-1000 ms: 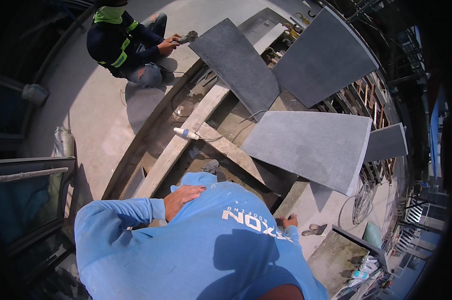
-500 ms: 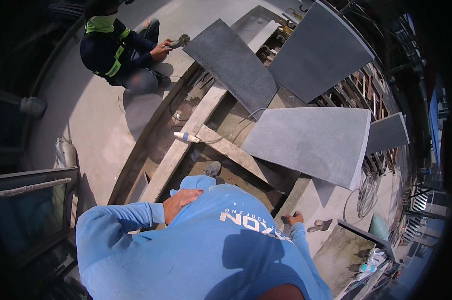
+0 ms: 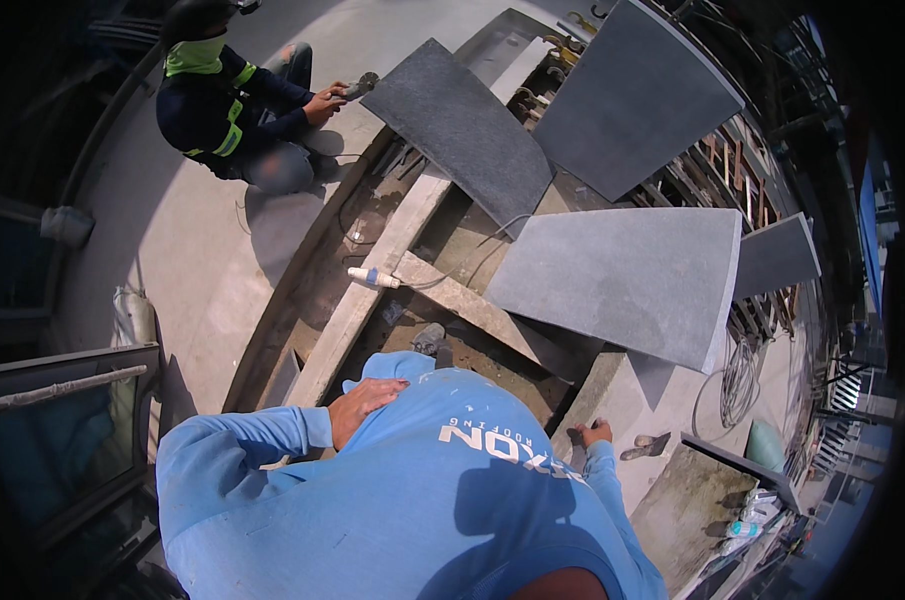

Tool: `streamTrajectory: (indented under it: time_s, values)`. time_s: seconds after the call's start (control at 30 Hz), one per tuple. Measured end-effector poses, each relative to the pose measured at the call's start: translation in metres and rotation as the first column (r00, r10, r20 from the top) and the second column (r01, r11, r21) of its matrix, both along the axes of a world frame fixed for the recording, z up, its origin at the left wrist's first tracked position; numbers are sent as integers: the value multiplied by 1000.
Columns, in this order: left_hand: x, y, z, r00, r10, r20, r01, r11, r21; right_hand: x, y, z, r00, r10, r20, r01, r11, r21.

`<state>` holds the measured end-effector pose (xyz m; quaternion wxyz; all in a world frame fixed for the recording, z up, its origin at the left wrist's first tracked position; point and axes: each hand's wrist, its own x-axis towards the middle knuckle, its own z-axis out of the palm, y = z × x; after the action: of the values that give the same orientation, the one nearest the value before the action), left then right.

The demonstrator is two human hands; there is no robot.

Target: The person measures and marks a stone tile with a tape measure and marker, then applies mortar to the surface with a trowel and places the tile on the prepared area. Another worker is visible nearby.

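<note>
A pause for bracing or steadying, rather than any handling of stone, is judged to be the step in hand. The left hand point(image 3: 369, 408) is laid flat against the front of the blue sweatshirt point(image 3: 362, 510), its fingers extended and closed around nothing. The right hand point(image 3: 596, 431) is held low beside the pale concrete ledge point(image 3: 620, 405), its fingers partly curled — whether the ledge is touched, or something small is gripped, cannot be told. The pale grey slab point(image 3: 617, 285) is set beyond the right hand, apart from both hands, and its shadow is cast on the concrete. A boot point(image 3: 429, 337) is seen down in the recess between the concrete beam point(image 3: 344, 320) and the ledge. For any move on the slab, firm footing and both hands freed to its near edge would seem to be called for — and the white-and-blue cable connector point(image 3: 374, 277) at the beam would need to be avoided. At the upper left, a grinder point(image 3: 355, 89) is held by a co-worker point(image 3: 230, 110) near the corner of a dark slab point(image 3: 462, 130).
</note>
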<state>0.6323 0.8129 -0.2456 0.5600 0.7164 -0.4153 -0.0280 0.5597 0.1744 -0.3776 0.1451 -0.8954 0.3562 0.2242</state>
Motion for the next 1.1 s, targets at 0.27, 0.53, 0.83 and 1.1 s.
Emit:
streamTrajectory:
  time_s: [0.27, 0.53, 0.83, 1.1]
  values:
    - [2, 1, 1, 1000, -13, 13, 13, 1000, -1, 4, 1, 2, 999, -35, -16, 35, 999, -15]
    - [-1, 1, 1, 1000, -19, 7, 19, 1000, -2, 5, 0, 2, 1000, -12, -27, 12, 1000, -14]
    - [-6, 2, 0, 1000, -19, -1, 19, 1000, 7, 5, 1, 2, 1000, 1, -29, -2, 1000, -16]
    - [-5, 2, 4, 1000, -26, -9, 26, 1000, 9, 0, -2, -3, 1000, -5, -10, 5, 999, -41]
